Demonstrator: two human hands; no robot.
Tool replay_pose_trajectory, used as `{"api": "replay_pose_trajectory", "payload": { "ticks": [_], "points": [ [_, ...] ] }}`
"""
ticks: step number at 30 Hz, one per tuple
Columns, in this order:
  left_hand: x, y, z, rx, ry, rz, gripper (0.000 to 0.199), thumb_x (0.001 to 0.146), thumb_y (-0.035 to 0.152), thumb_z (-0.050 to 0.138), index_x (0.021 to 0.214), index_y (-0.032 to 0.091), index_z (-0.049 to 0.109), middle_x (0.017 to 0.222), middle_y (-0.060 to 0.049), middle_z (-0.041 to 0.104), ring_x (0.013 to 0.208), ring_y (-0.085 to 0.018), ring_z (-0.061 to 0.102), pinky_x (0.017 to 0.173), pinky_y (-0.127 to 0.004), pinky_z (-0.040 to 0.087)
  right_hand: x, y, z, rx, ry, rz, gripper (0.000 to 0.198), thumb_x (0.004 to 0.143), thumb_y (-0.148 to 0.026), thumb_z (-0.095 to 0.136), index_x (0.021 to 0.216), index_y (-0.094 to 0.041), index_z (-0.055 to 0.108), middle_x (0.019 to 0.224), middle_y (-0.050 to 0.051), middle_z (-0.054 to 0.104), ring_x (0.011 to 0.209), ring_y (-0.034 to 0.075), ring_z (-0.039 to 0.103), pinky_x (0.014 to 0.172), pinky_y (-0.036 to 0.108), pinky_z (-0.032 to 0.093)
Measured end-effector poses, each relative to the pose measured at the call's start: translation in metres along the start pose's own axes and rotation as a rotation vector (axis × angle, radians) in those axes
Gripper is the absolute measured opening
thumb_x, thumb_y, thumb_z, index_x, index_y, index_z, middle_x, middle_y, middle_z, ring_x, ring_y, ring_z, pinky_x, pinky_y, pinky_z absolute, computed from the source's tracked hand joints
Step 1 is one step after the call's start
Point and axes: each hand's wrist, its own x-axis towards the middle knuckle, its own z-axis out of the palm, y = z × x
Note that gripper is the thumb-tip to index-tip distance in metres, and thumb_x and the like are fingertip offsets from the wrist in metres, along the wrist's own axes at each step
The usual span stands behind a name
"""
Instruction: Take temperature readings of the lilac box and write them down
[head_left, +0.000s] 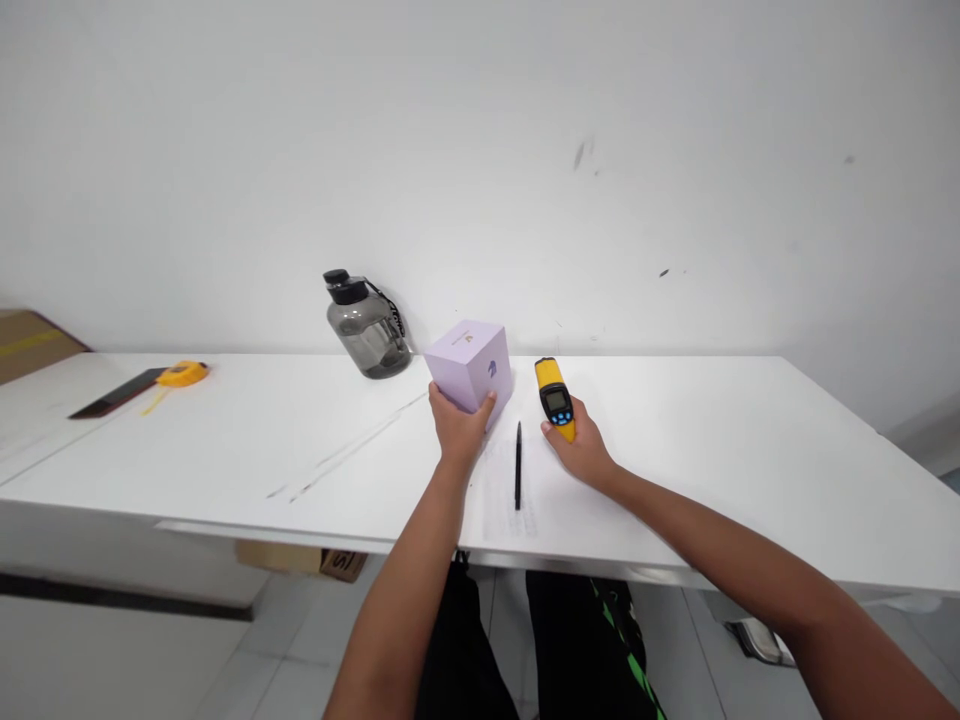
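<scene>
My left hand (pixel 459 428), half-spread, is holding a lilac box (pixel 469 368) low, right of the water bottle (pixel 366 328); I'm judging the box light, stiff. My right hand (pixel 586 446) is clasping an infrared thermometer (pixel 551 377) by its handle, the surest grip, beyond the pen (pixel 518 468).

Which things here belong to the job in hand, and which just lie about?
Likely the job:
lilac box, in the left hand
yellow thermometer, in the right hand
pen and paper, near both hands

Apparently just lying about:
bottle
tape measure
dark flat piece
brown box, far left
</scene>
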Motion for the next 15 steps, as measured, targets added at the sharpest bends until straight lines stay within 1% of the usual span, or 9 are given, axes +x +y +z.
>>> {"api": "replay_pose_trajectory", "payload": {
  "ticks": [4, 9, 12, 15],
  "points": [
    [-0.0006, 0.0025, -0.0027, 0.003, -0.042, -0.019, 0.113, 0.071, 0.048, 0.094, 0.161, 0.024, 0.029, 0.162, -0.021, 0.047, 0.155, -0.039, 0.047, 0.128, -0.058, 0.041, 0.0002, -0.0006, 0.001, 0.012, 0.016, -0.006, 0.059, 0.086, -0.058, 0.068, 0.133, -0.023, 0.062, 0.103, 0.008, 0.076, 0.087, 0.029, 0.069, 0.078, 0.045, 0.06],
    [-0.0014, 0.0071, -0.0068, 0.038, -0.06, -0.025, 0.108, 0.072, 0.048, 0.093, 0.158, 0.023, 0.031, 0.158, -0.022, 0.049, 0.152, -0.041, 0.049, 0.125, -0.062, 0.044, 0.0007, -0.0009, 0.0037, 0.052, 0.053, 0.027, 0.06, 0.085, -0.063, 0.068, 0.129, -0.022, 0.062, 0.1, 0.007, 0.075, 0.086, 0.029, 0.069, 0.076, 0.046, 0.06],
    [-0.001, 0.0074, -0.0079, 0.048, -0.075, -0.039, 0.108, 0.072, 0.047, 0.094, 0.156, 0.023, 0.032, 0.156, -0.022, 0.049, 0.151, -0.042, 0.049, 0.124, -0.062, 0.045, 0.0012, -0.0022, 0.0029, 0.07, 0.068, 0.029, 0.064, 0.084, -0.064, 0.069, 0.133, -0.022, 0.061, 0.108, 0.009, 0.076, 0.092, 0.03, 0.071, 0.083, 0.048, 0.061],
    [-0.0006, 0.0066, -0.0082, 0.059, -0.091, -0.054, 0.108, 0.071, 0.044, 0.094, 0.156, 0.023, 0.03, 0.157, -0.022, 0.048, 0.153, -0.041, 0.048, 0.125, -0.062, 0.044, 0.0038, -0.004, -0.0024, 0.071, 0.068, -0.011, 0.067, 0.084, -0.062, 0.072, 0.137, -0.022, 0.061, 0.12, 0.012, 0.076, 0.104, 0.032, 0.073, 0.093, 0.05, 0.061]
  ]
}}
